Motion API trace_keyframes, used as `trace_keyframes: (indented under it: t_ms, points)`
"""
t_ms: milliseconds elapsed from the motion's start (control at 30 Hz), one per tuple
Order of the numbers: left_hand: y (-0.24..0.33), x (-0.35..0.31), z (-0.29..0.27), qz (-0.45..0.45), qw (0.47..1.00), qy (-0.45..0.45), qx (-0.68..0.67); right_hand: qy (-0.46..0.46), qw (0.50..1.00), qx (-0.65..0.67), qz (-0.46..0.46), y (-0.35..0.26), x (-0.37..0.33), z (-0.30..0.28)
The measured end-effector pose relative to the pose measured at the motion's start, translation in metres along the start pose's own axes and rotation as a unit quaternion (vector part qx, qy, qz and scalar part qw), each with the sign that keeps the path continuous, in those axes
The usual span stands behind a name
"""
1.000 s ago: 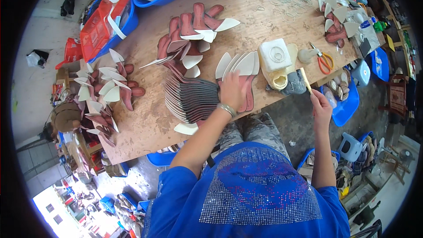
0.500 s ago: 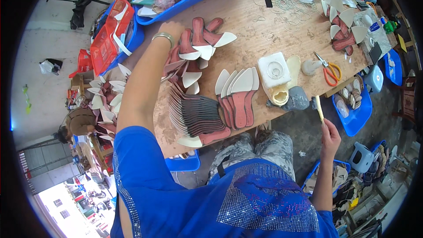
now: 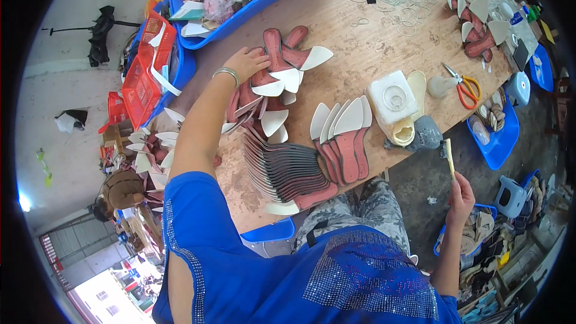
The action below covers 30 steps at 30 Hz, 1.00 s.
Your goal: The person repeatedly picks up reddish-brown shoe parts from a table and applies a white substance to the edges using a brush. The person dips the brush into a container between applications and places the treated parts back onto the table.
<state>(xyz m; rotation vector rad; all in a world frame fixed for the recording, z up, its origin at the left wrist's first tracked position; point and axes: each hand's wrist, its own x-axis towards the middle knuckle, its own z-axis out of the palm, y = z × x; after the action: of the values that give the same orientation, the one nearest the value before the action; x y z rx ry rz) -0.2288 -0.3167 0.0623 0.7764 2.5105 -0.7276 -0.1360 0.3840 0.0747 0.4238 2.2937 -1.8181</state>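
Note:
My left hand (image 3: 247,63) reaches over a loose pile of red shoe insoles (image 3: 273,48) with white pointed end pieces. Its fingers are stretched out and rest on one insole at the pile's left side. Off the table's near edge, my right hand (image 3: 461,199) grips a small brush (image 3: 450,159) by its cream handle, dark bristles facing left. Between the hands lie a fanned stack of insoles (image 3: 288,171), seen edge-on, and a smaller fan of insoles with white tips (image 3: 348,156). Near the brush is an open cream container (image 3: 402,134) beside a dark grey lump (image 3: 426,134).
A white block (image 3: 393,97), orange-handled scissors (image 3: 467,91) and a further insole pile (image 3: 478,36) stand to the right. Blue bins (image 3: 240,21) and red baskets (image 3: 141,78) crowd the far left. String (image 3: 402,0) lies tangled at the back.
My left hand has shifted toward the right onto an insole, its fingers now showing. My right hand still holds the brush. The whole view has shifted slightly.

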Motion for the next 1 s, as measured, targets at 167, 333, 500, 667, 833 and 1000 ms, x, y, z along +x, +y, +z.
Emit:
trace_keyframes:
  t_ms: [167,333,500,667,833,1000]
  points:
    - [0.003,0.005,-0.031,0.004,0.999,-0.018,0.045,0.017,1.0,-0.005,0.017,-0.012,-0.018,0.015]
    - [-0.019,-0.019,-0.048,-0.013,0.992,0.006,0.127,0.007,1.0,0.01,0.002,-0.017,-0.025,0.021]
    - [-0.041,-0.049,-0.082,-0.114,0.993,-0.001,-0.038,-0.006,1.0,-0.001,-0.01,-0.033,-0.026,0.029]
    - [-0.048,-0.076,-0.13,-0.278,0.928,0.067,-0.24,-0.023,0.999,0.046,-0.016,-0.044,-0.023,0.026]
    - [0.001,-0.078,-0.161,-0.349,0.676,0.16,-0.629,-0.043,0.991,-0.09,-0.086,-0.051,-0.009,0.016]
    - [0.151,-0.092,-0.224,-0.168,0.249,0.06,-0.952,-0.095,0.902,-0.332,-0.26,-0.024,0.017,0.03]
